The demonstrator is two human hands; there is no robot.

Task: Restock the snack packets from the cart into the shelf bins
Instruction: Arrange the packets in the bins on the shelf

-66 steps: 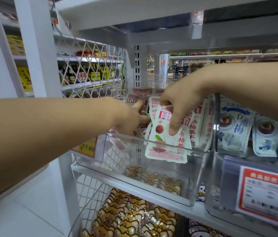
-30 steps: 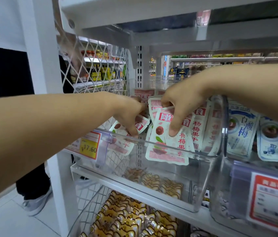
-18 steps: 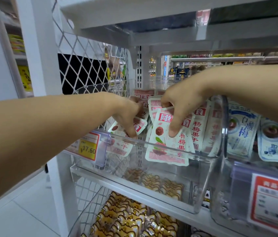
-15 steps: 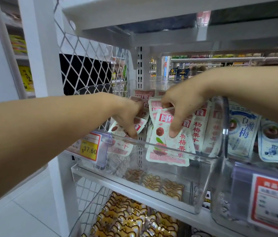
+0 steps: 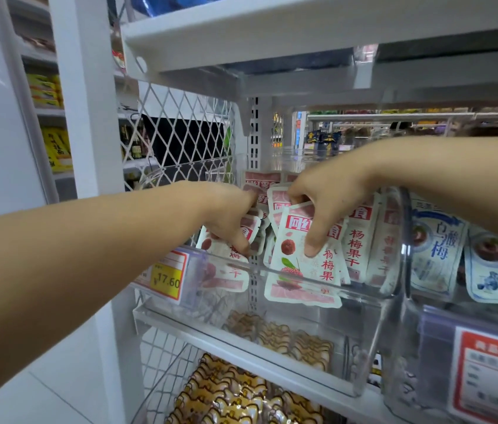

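Note:
Both my hands reach into a clear plastic shelf bin (image 5: 318,286) holding several pink-and-white snack packets with red print. My right hand (image 5: 321,206) grips the front packet (image 5: 293,270) by its top, thumb behind and fingers pressed down its face. At the bin's left side my left hand (image 5: 229,218) holds a tilted pink packet (image 5: 226,270), fingers curled over its upper edge. More pink packets (image 5: 361,240) stand upright behind and to the right. The cart is out of view.
A neighbouring clear bin on the right holds blue-and-white packets (image 5: 437,252). A yellow price tag (image 5: 166,280) hangs on the bin's front left. The white shelf above (image 5: 303,35) sits close over my hands. Yellow snack packs (image 5: 235,396) fill a wire basket below. White mesh (image 5: 180,133) closes the left side.
My hands have barely moved. The left hand tilted its packet down to the bin's left side after 2.2 s ago. A person in dark clothes passed behind the mesh.

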